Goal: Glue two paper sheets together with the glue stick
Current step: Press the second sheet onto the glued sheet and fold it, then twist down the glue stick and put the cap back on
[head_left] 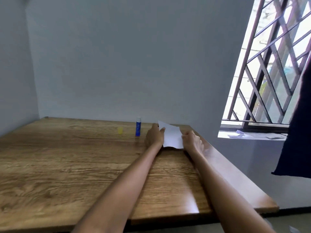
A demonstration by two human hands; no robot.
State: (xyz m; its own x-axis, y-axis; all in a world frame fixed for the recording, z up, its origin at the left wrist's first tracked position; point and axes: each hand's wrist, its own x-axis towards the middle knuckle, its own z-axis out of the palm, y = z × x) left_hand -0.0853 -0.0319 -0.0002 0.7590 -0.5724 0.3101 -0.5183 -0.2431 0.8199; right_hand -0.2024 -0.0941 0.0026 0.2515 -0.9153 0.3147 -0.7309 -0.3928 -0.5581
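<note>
The wooden table (67, 165) lies bare across its near and left stretches, open for a hand to pass. Taking the upright glue stick (138, 126) as landmark: a small yellow cap (120, 130) sits near its left, with a bare gap between them. To its right, close by, the left hand (154, 136) and right hand (192, 142) grip the white paper (172, 137) at its sides, filling the far right corner. Behind the glue stick the wall (134, 64) closes the table's far edge.
</note>
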